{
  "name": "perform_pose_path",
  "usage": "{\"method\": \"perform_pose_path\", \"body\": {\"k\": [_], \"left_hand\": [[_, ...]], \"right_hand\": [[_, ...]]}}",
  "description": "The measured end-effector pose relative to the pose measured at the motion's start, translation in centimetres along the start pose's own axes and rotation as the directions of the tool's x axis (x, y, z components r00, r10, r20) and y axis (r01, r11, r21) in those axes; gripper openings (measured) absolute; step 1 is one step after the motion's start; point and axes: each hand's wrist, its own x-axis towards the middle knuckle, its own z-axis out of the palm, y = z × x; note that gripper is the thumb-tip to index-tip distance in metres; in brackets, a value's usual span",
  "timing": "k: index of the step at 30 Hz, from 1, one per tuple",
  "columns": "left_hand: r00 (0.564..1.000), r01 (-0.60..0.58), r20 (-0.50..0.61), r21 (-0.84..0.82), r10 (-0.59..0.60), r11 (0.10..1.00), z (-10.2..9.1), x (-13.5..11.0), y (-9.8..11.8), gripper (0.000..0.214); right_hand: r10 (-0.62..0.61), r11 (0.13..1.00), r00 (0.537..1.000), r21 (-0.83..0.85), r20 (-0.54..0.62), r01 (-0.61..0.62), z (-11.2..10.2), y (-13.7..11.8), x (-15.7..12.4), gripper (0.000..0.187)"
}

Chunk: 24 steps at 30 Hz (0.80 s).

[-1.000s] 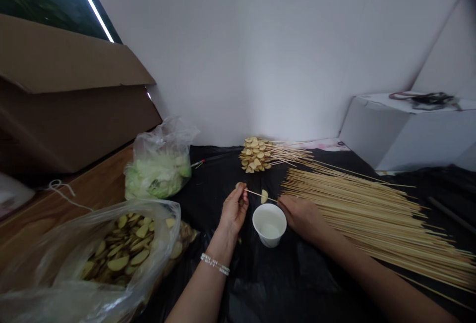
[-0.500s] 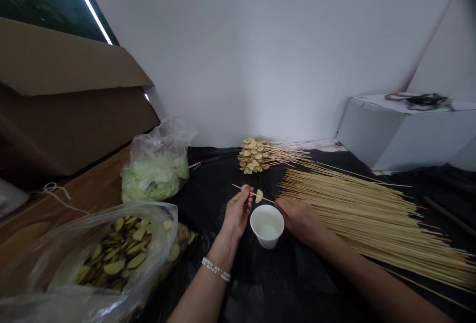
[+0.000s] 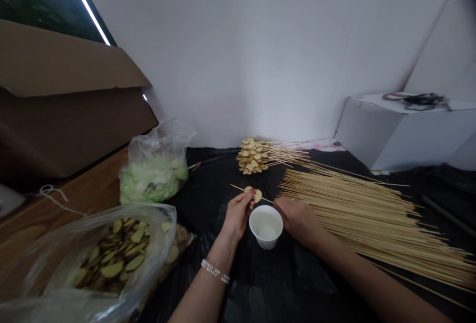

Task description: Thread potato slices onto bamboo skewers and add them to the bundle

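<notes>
My left hand (image 3: 238, 211), with a beaded bracelet at the wrist, pinches a potato slice on a bamboo skewer (image 3: 266, 199). The skewer's tip sticks out to the left past the fingers. Just right of those fingers, a second potato slice (image 3: 258, 195) is threaded on the same stick. My right hand (image 3: 297, 216) is closed around the skewer's other end, beside the loose sticks. Below the skewer, between both hands, stands a white cup (image 3: 266, 241) with some liquid in it.
At lower left, a plastic bag (image 3: 169, 214) holds many potato slices. Behind it sits a bag of cut greens (image 3: 156, 174). Finished potato skewers (image 3: 253, 154) lie near the wall. Loose bamboo skewers (image 3: 364, 219) cover the right side. A cardboard box (image 3: 67, 115) and a white box (image 3: 372, 130) flank the space.
The left fingers and the second potato slice are now closer together on the skewer, nearly touching. My right hand has barely moved, and the view has shifted slightly.
</notes>
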Motion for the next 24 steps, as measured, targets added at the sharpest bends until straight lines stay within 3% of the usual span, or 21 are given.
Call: {"method": "perform_pose_path", "body": {"k": [5,13,17,20,24], "left_hand": [[1.0,0.012,-0.014,0.091,-0.01,0.996,0.2,-0.4,-0.2,0.031],[0.993,0.088,0.07,0.112,-0.096,0.99,0.2,-0.5,0.2,0.03],[0.994,0.103,0.035,-0.046,-0.102,0.994,0.1,-0.4,1.3,0.024],[0.99,0.133,0.082,-0.23,-0.117,0.964,-0.3,-0.3,2.3,0.019],[0.993,0.078,0.105,-0.315,-0.047,0.946,-0.9,0.1,2.6,0.06]], "right_hand": [[-0.016,0.999,1.0,-0.05,-0.022,0.015,0.0,-0.1,-0.1,0.018],[-0.018,0.999,1.0,-0.029,-0.017,0.018,0.1,0.1,-0.1,0.021],[0.011,1.0,0.997,-0.021,-0.07,-0.013,-0.3,1.0,0.2,0.027],[0.039,0.999,0.994,-0.001,-0.106,-0.04,-0.4,1.4,0.3,0.029],[0.017,1.0,0.996,0.008,-0.088,-0.016,-0.2,1.3,0.2,0.028]]}}
